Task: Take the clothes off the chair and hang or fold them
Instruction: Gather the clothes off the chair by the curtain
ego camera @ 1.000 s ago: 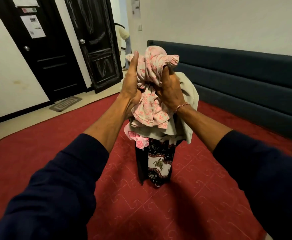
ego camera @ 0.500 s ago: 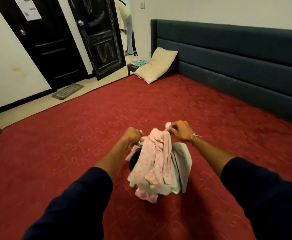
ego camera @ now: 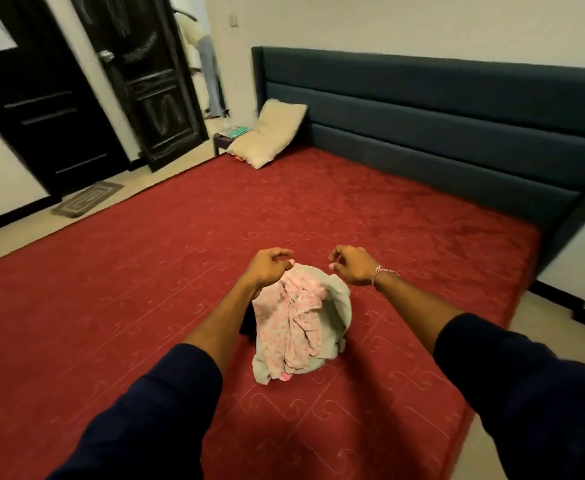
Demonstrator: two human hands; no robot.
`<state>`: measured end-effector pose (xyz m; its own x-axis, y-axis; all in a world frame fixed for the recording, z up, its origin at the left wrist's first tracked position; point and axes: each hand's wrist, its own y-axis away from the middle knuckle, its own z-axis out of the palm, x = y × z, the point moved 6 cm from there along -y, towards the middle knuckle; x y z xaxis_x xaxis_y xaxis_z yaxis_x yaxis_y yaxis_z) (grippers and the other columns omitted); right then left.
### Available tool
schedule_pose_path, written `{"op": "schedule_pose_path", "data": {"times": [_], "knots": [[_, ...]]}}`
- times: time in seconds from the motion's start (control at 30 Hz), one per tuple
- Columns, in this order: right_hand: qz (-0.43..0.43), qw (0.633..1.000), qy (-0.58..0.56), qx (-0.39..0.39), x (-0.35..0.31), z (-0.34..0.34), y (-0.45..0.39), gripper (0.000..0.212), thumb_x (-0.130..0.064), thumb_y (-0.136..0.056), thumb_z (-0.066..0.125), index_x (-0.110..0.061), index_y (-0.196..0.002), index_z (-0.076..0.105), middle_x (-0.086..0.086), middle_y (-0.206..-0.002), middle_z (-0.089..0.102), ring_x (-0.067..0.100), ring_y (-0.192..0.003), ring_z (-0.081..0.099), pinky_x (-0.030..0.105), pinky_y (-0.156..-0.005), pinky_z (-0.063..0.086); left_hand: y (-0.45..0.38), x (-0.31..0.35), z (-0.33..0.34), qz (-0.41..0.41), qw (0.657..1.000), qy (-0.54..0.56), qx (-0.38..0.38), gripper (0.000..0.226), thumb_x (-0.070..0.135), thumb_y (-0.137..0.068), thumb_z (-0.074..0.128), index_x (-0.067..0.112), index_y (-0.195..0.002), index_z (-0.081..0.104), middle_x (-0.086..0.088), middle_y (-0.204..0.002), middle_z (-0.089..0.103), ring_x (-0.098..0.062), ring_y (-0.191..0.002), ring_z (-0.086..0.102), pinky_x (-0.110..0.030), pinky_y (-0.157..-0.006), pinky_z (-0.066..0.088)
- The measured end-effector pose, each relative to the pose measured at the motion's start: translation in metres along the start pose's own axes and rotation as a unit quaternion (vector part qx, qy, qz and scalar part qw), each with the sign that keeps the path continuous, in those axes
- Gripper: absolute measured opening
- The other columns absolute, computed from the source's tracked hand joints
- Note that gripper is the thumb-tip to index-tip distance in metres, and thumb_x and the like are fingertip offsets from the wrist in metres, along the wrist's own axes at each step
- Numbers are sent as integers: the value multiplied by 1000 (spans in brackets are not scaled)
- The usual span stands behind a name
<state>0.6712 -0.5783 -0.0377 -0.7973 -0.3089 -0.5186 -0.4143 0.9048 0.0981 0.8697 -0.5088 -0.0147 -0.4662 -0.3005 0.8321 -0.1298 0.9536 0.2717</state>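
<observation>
Beige pillow (ego camera: 269,135) against dark headboard (ego camera: 440,109)

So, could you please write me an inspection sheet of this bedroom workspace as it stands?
Surface: red bedspread covering the bed.
Job's things: clothes bundle, pink floral piece over grey, lying on the bedspread.
Clutter: beige pillow against the dark headboard.
Hands: left hand and right hand above the bundle, fingers loosely curled; grip unclear.
Cables: nothing seen.
Surroundings: black doors, doormat, pale wall.
</observation>
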Motion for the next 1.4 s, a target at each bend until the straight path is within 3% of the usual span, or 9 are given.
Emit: {"op": "schedule_pose_path", "data": {"times": [0.1,0.27,0.5,0.7,0.83,1.07,1.2,1.3,1.4], "knots": [[25,999,-2,36,14,-22,67,20,-18,-95,63,-7,-113,64,9,-109,73,27,-102,66,28,-85,44,29,27,44,72,996,-17,-43,39,21,-93,69,16,-131,63,-9,-113,67,-22,-103,64,-34,-73,50],[94,991,-20,89,56,-58,184,30,-24,-94,67,-9,-120,60,11,-112,71,29,-105,65,35,-91,49,86,81,128,174,975,-74,-117,44,29,-89,74,24,-131,63,-7,-121,66,-20,-112,62,-36,-90,51],[221,957,-50,181,126,-106,362,35,-30,-93,68,-12,-122,60,9,-116,69,25,-104,65,36,-91,51,184,151,266,271,928,-125,-222,40,20,-92,69,22,-132,63,-9,-114,67,-21,-103,64,-28,-87,49],[348,896,-109,254,189,-115,538,36,-28,-93,70,-12,-125,61,7,-117,68,17,-96,63,27,-83,49,280,190,404,316,874,-147,-338,40,16,-93,68,18,-132,63,-15,-115,69,-23,-99,66,-35,-89,54],[415,851,-124,296,222,-112,650,33,-27,-92,71,-14,-121,61,7,-115,67,15,-91,61,27,-81,49,356,213,495,326,838,-150,-411,38,22,-95,66,24,-133,61,-6,-110,69,-18,-99,64,-27,-78,48],[524,773,-131,333,276,-92,831,34,-27,-92,70,-9,-119,61,8,-111,68,23,-103,64,33,-92,51,482,225,625,343,773,-165,-508,43,20,-91,71,20,-133,62,-10,-114,68,-22,-107,65,-33,-90,53],[584,705,-157,370,317,-83,918,36,-27,-91,72,-7,-119,60,6,-107,63,25,-103,62,33,-92,50,524,232,693,356,752,-189,-522,48,25,-90,72,18,-136,60,-12,-121,68,-26,-111,65,-40,-100,51],[667,596,-178,410,363,-66,981,52,-36,-86,73,-3,-123,57,16,-122,63,38,-114,61,37,-92,50,548,237,741,358,743,-201,-528,47,23,-92,70,16,-137,59,-7,-130,64,-24,-119,62,-40,-106,48],[712,524,-177,431,385,-49,1017,75,-45,-79,73,-5,-137,46,21,-140,49,47,-124,50,46,-97,51,553,232,788,351,732,-243,-531,40,22,-94,68,14,-133,62,-8,-131,65,-22,-117,63,-35,-104,48]]}}
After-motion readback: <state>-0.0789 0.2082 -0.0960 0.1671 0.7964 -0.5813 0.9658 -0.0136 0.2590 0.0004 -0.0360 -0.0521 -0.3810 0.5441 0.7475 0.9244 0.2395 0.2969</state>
